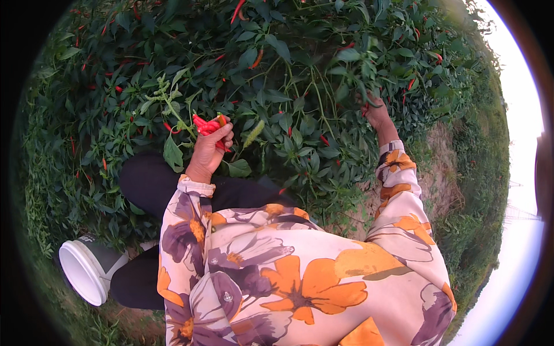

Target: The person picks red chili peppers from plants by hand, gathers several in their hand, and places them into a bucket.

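Note:
My left hand is closed around a bunch of red chili peppers, with one orange-brown pepper among them. A flowering weed stem and a green bristly seed head stand beside it. My right hand reaches into the pepper plants at the right. Its fingers are partly hidden by leaves, and a little red shows at them; whether they grip a pepper I cannot tell. Leaves just above this hand are blurred. More red peppers hang among the foliage, one at the top.
A white-rimmed bucket lies tipped at the lower left, beside my dark-trousered leg. Dense pepper plants spread in front and to the left. Bare soil and low grass lie to the right.

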`<state>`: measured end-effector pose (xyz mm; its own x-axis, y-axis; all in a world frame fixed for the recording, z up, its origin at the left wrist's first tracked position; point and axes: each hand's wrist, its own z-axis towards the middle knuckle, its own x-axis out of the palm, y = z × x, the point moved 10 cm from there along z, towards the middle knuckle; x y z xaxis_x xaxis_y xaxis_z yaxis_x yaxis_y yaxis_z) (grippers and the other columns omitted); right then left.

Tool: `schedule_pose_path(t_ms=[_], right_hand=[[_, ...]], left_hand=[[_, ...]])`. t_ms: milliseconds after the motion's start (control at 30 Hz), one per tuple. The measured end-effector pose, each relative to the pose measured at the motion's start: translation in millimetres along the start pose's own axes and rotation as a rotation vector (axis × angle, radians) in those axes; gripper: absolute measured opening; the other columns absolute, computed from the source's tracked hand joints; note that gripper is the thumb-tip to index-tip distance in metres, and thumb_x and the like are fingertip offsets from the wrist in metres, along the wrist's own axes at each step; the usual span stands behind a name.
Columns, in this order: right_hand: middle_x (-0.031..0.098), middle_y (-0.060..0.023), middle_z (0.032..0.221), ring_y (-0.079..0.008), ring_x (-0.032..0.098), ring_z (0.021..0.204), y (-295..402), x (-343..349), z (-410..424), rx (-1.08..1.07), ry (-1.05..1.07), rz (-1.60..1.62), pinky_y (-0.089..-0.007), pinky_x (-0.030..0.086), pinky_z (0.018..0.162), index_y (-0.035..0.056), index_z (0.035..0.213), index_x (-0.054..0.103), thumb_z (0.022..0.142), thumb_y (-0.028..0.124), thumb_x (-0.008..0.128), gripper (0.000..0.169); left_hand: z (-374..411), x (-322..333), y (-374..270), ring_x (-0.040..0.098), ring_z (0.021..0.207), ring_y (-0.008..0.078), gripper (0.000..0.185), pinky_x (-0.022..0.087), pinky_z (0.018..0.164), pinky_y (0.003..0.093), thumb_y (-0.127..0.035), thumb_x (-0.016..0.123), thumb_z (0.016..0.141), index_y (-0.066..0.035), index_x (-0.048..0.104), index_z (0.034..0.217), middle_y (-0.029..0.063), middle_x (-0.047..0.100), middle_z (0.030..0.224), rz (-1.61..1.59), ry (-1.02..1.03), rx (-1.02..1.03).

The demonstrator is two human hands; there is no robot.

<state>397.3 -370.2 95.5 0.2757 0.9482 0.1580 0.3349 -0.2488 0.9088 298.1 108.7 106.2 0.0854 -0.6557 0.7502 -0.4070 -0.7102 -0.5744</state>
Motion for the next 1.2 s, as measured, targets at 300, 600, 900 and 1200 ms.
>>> schedule_pose_path(t_ms=[300,600,900,1200], right_hand=[[0.066,-0.0188,0.086,-0.0298,0.063,0.08,-32,-99,57,-0.207,-0.433,-0.905,-0.036,0.05,0.066,-0.0007,0.088,0.064,0.081,0.025,0.053,0.029],[0.064,-0.0185,0.095,-0.0354,0.061,0.09,-19,-29,58,-0.261,-0.421,-1.388,-0.0432,0.049,0.08,0.0039,0.098,0.061,0.084,0.026,0.048,0.029],[0.06,-0.0214,0.103,-0.0384,0.057,0.098,-33,-52,69,-0.209,-0.158,-1.096,-0.0423,0.047,0.081,0.0078,0.123,0.047,0.086,0.037,0.047,0.047],[0.06,-0.0227,0.103,-0.0401,0.056,0.097,-21,-51,65,-0.365,-0.215,-1.063,-0.0438,0.046,0.081,0.0078,0.113,0.055,0.083,0.031,0.054,0.037]], left_hand=[[-2,-9,-4,0.051,0.064,0.0114,0.019,0.039,0.054,0.0233,-0.002,0.062,0.08,-0.005,0.056,0.098,0.0011,0.055,0.079,0.054,-0.085,0.025],[-4,-16,-6,0.049,0.062,0.0115,0.021,0.038,0.052,0.0233,0.0,0.062,0.08,-0.004,0.055,0.099,0.0012,0.053,0.077,0.09,-0.158,0.03],[0,-16,0,0.049,0.064,0.0117,0.021,0.039,0.053,0.0234,-0.001,0.062,0.08,-0.004,0.055,0.1,0.0016,0.054,0.08,0.077,-0.144,0.011],[-3,-23,-1,0.049,0.064,0.012,0.02,0.039,0.053,0.0238,-0.002,0.062,0.081,-0.004,0.055,0.1,0.0021,0.054,0.081,0.092,-0.18,0.012]])
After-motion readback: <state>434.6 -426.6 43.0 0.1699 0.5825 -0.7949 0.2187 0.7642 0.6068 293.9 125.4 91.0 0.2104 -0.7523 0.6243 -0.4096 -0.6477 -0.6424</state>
